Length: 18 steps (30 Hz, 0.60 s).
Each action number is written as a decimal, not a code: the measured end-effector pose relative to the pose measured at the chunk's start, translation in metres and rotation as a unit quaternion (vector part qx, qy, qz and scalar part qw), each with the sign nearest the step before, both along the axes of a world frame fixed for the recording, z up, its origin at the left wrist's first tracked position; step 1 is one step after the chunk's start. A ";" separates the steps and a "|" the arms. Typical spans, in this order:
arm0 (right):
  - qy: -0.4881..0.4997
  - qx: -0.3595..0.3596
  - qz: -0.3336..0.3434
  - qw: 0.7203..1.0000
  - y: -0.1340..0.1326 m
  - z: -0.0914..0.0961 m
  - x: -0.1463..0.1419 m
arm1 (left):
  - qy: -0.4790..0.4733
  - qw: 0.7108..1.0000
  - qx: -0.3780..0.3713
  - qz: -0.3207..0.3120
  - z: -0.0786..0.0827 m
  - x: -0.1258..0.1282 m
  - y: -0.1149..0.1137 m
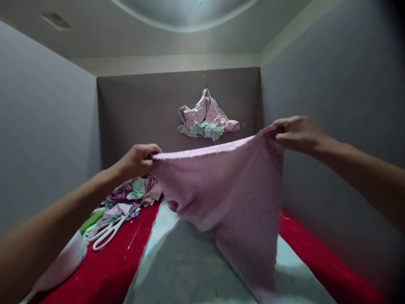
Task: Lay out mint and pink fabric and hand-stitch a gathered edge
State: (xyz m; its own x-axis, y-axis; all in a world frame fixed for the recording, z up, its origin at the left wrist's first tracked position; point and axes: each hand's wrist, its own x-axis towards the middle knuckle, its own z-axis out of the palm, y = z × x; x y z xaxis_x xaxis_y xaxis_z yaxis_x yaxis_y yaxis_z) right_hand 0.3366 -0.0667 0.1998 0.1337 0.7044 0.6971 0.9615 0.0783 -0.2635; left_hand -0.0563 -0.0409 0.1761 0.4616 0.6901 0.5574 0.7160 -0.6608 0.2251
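A pink piece of cloth (218, 181) hangs stretched between my two hands, raised above the table. My left hand (141, 158) pinches its upper left corner, fingers closed. Higher up, my right hand (295, 133) grips the upper right corner, also closed. The cloth's top edge looks slightly frayed and runs nearly straight from hand to hand. Its lower part droops in loose folds, with a long point falling on the right. Beneath it lies a pale blue-green fabric (190, 261), partly covered from view by the pink cloth.
A red cover (120, 270) spreads under everything. At left are white-handled scissors (109, 232), a heap of fabric scraps (136, 192), a green item (91, 221) and a white object (65, 261). A pink patterned fabric piece (207, 116) hangs on the back wall. Grey walls (332, 105) enclose the sides.
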 end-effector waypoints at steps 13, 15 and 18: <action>0.002 0.016 -0.145 0.989 -0.045 0.075 0.007 | -0.173 0.970 0.114 0.130 0.077 -0.010 -0.010; 0.013 0.024 -0.127 0.992 -0.047 0.075 0.006 | -0.169 0.968 0.117 0.144 0.079 -0.010 -0.012; 0.056 0.036 -0.063 0.996 -0.047 0.070 0.004 | -0.156 0.970 0.100 0.160 0.083 -0.010 -0.014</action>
State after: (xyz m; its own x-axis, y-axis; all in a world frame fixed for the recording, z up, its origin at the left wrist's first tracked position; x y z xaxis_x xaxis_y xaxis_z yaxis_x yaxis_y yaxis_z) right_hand 0.3406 -0.1135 0.2699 0.2975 0.6262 0.7207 0.9299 -0.0188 -0.3674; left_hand -0.0663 -0.0552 0.2589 0.0299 0.6335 0.7732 0.8095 -0.4691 0.3530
